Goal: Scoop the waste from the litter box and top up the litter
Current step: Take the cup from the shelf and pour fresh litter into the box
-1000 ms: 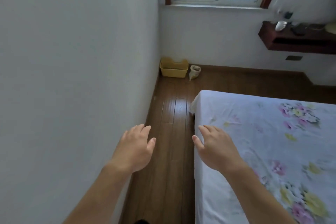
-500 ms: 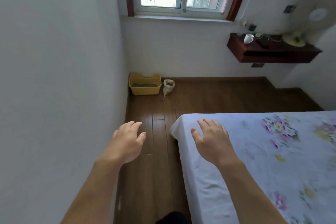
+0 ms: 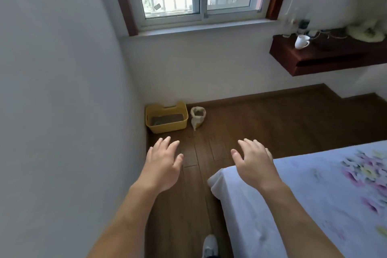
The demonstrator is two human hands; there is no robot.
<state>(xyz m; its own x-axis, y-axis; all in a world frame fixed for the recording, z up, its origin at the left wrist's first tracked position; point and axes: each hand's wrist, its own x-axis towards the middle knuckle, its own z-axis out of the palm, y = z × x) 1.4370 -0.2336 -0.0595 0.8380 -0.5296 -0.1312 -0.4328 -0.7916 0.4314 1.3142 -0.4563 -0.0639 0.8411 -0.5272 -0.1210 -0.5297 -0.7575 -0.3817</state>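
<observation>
A yellow plastic litter box [image 3: 167,127] stands on the wooden floor in the far left corner under the window, with grey litter [image 3: 167,119] inside. Right beside it an open beige litter bag [image 3: 197,119] stands upright. My left hand [image 3: 163,164] and my right hand [image 3: 254,161] are held out in front of me, palms down, fingers relaxed and empty, well short of the box. No scoop is in sight.
A white wall [image 3: 62,111] runs close along my left. A bed with a flowered sheet [image 3: 314,195] fills the right; its corner juts into the narrow floor strip [image 3: 188,205]. A dark wall shelf [image 3: 326,56] with a white mug [image 3: 301,41] hangs far right. My shoe [image 3: 210,245] shows below.
The view has advanced along the gap between wall and bed, so the litter box and bag look nearer and larger. Both hands stay empty and outstretched.
</observation>
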